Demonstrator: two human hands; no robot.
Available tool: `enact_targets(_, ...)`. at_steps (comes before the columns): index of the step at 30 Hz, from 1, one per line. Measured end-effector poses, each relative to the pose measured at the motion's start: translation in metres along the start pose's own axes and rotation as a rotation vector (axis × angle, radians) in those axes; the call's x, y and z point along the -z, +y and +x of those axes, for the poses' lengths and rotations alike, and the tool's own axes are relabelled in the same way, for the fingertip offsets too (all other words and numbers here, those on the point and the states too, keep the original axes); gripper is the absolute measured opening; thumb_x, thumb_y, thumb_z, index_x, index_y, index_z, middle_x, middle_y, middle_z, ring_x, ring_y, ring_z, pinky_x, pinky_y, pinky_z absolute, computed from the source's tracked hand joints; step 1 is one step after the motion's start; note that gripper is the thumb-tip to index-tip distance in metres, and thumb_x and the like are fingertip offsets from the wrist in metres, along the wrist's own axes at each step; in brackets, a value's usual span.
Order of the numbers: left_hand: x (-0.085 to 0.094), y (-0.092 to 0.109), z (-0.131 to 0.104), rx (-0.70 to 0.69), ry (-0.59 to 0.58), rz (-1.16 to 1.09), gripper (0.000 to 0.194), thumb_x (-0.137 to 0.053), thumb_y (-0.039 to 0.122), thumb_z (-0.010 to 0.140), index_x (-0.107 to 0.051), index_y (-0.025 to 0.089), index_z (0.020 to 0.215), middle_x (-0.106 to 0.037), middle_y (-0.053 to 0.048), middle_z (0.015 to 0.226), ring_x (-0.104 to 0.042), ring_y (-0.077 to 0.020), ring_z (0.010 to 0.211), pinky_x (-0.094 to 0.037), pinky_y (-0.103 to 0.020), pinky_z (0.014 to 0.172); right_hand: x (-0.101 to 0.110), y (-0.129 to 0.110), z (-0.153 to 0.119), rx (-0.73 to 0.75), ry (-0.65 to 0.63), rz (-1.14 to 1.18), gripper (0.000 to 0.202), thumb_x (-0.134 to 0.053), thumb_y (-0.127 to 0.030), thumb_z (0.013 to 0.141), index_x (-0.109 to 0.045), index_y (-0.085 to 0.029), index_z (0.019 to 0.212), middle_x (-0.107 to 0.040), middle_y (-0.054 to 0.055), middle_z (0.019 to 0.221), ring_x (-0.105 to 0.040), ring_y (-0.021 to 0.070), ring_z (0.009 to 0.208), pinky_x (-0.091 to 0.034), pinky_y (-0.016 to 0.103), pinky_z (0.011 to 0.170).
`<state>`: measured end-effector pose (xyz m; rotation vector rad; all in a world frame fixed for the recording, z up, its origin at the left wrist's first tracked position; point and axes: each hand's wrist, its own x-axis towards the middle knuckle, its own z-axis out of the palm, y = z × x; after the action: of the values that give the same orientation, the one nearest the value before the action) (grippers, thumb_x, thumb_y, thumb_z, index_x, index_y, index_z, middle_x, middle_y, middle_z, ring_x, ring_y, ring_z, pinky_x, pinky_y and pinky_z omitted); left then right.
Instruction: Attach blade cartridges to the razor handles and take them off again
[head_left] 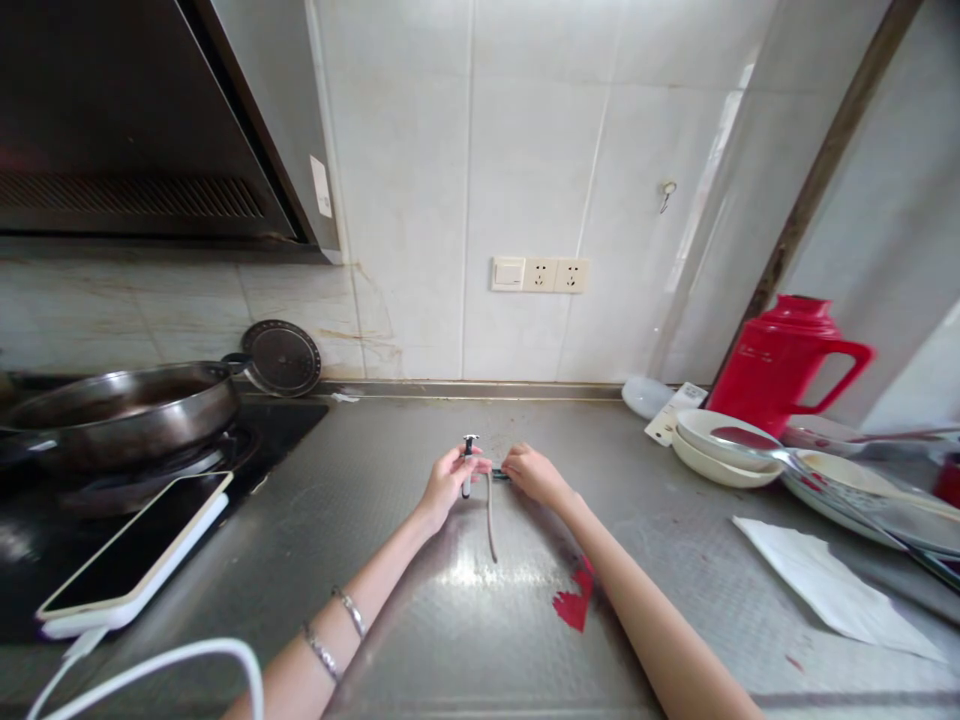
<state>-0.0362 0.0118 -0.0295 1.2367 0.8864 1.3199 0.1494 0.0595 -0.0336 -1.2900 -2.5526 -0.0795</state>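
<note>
Both my hands meet over the middle of a steel counter [420, 640]. My left hand [448, 482] pinches a small upright metal tool [468, 463] with a T-shaped top. A thin pale strap [490, 520] hangs from between the hands and trails toward me on the counter. My right hand [531, 472] grips the small dark end piece [498, 474] where the strap joins. Two bracelets sit on my left forearm [336, 630].
A wok [120, 412] sits on the hob at left, with a round lid [282, 357] behind it. A phone [135, 552] with a white cable lies at front left. Bowls [724, 447], plates, a red jug [784, 362] and a paper sheet [829, 588] fill the right side.
</note>
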Motion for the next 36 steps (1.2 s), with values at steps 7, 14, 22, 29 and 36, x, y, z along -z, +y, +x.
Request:
enact_targets(7, 0.000, 0.000, 0.000, 0.001, 0.001, -0.029, 0.030, -0.059, 0.036, 0.073, -0.053, 0.015, 0.094, -0.069, -0.012, 0.090, -0.065, -0.0187, 0.078, -0.047, -0.030, 0.071, 0.003, -0.004, 0.000, 0.018, -0.012, -0.081, 0.032, -0.035, -0.026, 0.090, -0.066, -0.016, 0.084, -0.060, 0.009, 0.086, -0.051, 0.0170, 0.089, -0.037, 0.024, 0.076)
enact_targets(14, 0.000, 0.001, -0.001, 0.008, 0.004, -0.043, 0.029, -0.060, 0.034, 0.073, -0.053, 0.015, 0.094, -0.069, -0.012, 0.087, -0.065, -0.0194, 0.078, -0.048, -0.030, 0.070, 0.001, 0.000, -0.001, 0.040, 0.041, -0.025, 0.029, -0.037, -0.024, 0.089, -0.064, -0.017, 0.084, -0.061, 0.008, 0.084, -0.051, 0.0164, 0.087, -0.038, 0.023, 0.074)
enact_targets(22, 0.000, 0.001, -0.001, 0.008, 0.004, -0.041, 0.032, -0.060, 0.036, 0.072, -0.053, 0.014, 0.094, -0.069, -0.012, 0.086, -0.066, -0.0204, 0.078, -0.048, -0.030, 0.069, -0.012, 0.012, -0.001, 0.024, 0.094, 0.173, 0.025, -0.041, -0.022, 0.086, -0.064, -0.016, 0.083, -0.061, 0.007, 0.087, -0.052, 0.0152, 0.089, -0.038, 0.024, 0.077)
enact_targets(29, 0.001, -0.001, 0.000, 0.006, 0.003, -0.071, 0.033, -0.061, 0.036, 0.072, -0.052, 0.014, 0.094, -0.068, -0.012, 0.086, -0.066, -0.0199, 0.076, -0.048, -0.031, 0.069, -0.008, 0.008, 0.002, -0.086, 0.218, 0.412, 0.026, -0.044, -0.027, 0.083, -0.067, -0.016, 0.083, -0.067, 0.006, 0.082, -0.058, 0.0167, 0.080, -0.041, 0.026, 0.073)
enact_targets(36, 0.000, 0.002, -0.001, 0.009, 0.051, -0.071, 0.034, -0.062, 0.038, 0.070, -0.052, 0.015, 0.093, -0.068, -0.010, 0.082, -0.065, -0.0187, 0.071, -0.049, -0.029, 0.065, -0.005, -0.002, 0.008, -0.242, 0.245, 0.908, 0.030, -0.050, -0.036, 0.077, -0.067, -0.012, 0.083, -0.067, 0.006, 0.067, -0.062, 0.0160, 0.061, -0.048, 0.024, 0.054)
